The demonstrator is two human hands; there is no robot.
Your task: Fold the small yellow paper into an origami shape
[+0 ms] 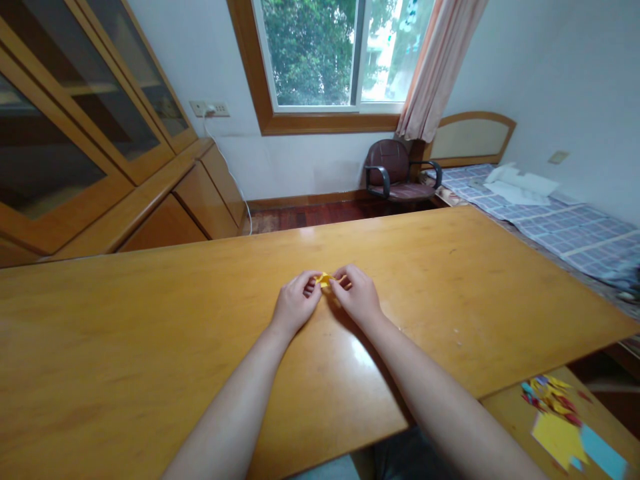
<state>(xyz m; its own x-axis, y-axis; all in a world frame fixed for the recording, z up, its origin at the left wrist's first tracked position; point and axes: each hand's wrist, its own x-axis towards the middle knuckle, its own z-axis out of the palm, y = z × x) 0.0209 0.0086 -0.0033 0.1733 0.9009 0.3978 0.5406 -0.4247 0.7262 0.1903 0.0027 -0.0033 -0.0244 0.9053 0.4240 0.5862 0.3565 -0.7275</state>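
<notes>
A small folded piece of yellow paper (325, 279) is held just above the wooden table (150, 333), near its middle. My left hand (296, 303) pinches the paper's left side with curled fingers. My right hand (356, 295) pinches its right side, fingers closed too. Both hands touch each other around the paper, and most of the paper is hidden by the fingers.
A lower wooden surface at the bottom right carries a yellow sheet (559, 437), a blue sheet (603, 453) and several small coloured paper pieces (547, 393). A chair (397, 173) stands under the window, a bed (560, 220) at right, cabinets (100, 153) at left.
</notes>
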